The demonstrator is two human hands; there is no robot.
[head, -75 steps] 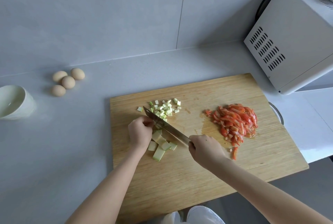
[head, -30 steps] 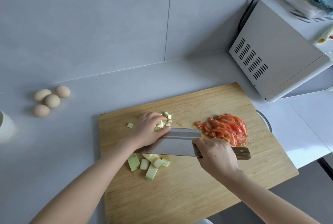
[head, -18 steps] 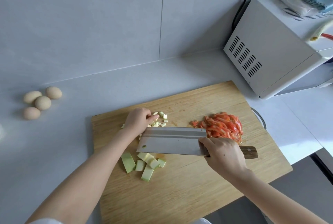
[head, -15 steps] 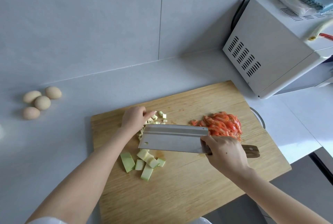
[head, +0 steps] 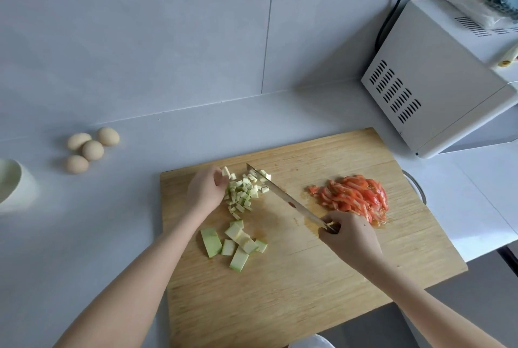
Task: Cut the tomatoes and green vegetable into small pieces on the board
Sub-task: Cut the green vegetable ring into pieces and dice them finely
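Observation:
A wooden cutting board (head: 322, 291) lies on the grey counter. A heap of sliced red tomato (head: 354, 196) sits at its right. Small diced green vegetable pieces (head: 243, 192) are piled near the board's far left, and larger pale green chunks (head: 235, 244) lie nearer me. My right hand (head: 350, 238) is shut on the handle of a cleaver (head: 283, 196), whose blade stands on edge just right of the diced pile. My left hand (head: 206, 190) rests curled against the left side of that pile, fingertips touching a piece.
Several eggs (head: 89, 148) lie on the counter at the left, with a white bowl (head: 11, 182) at the left edge. A white microwave (head: 437, 78) stands at the back right with bags on top. A metal ring (head: 416, 189) pokes out beside the board's right edge.
The cleaver has turned from lying flat, broad side up, to standing on its edge beside the diced pile. My left hand stays at the pile's left side, which looks more gathered.

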